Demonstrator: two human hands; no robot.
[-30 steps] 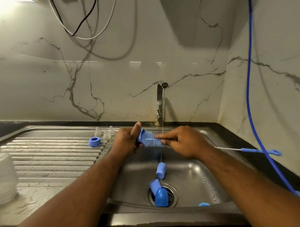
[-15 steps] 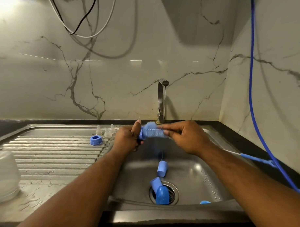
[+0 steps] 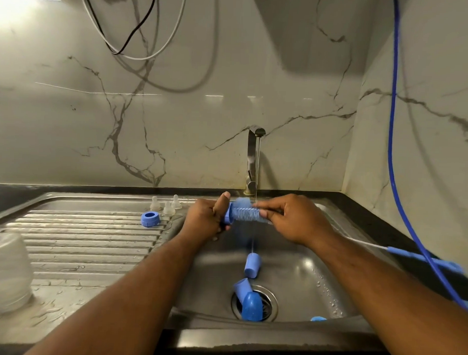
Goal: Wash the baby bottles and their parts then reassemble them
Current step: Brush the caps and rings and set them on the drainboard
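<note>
blue bottle part (image 3: 227, 216), up over the sink bowl (image 3: 316, 281), just in front of the tap (image 3: 252, 156). gripped in the left hand (image 3: 206, 220), fingers curled round it, thumb sticking up. pressed right up against the blue bristles of the bottle brush (image 3: 246, 212), a bit blurry, between the two hands. brush pinched by the right hand (image 3: 292, 219), fingers bent round it, long handle (image 3: 423, 259) running off to the right over the sink edge. thin water stream (image 3: 257, 172) falling from the tap past the brush. down in the bowl, one blue cap (image 3: 252, 265) near the drain (image 3: 268, 298), two more blue caps (image 3: 251, 306) touching each other on top of it. on the draining board (image 3: 79, 241), a blue ring (image 3: 150, 218), three clear teats (image 3: 168, 205) just behind it, a clear bottle (image 3: 6, 273) upside down at the far left. blue hose (image 3: 392, 156) hanging down the right wall.
</note>
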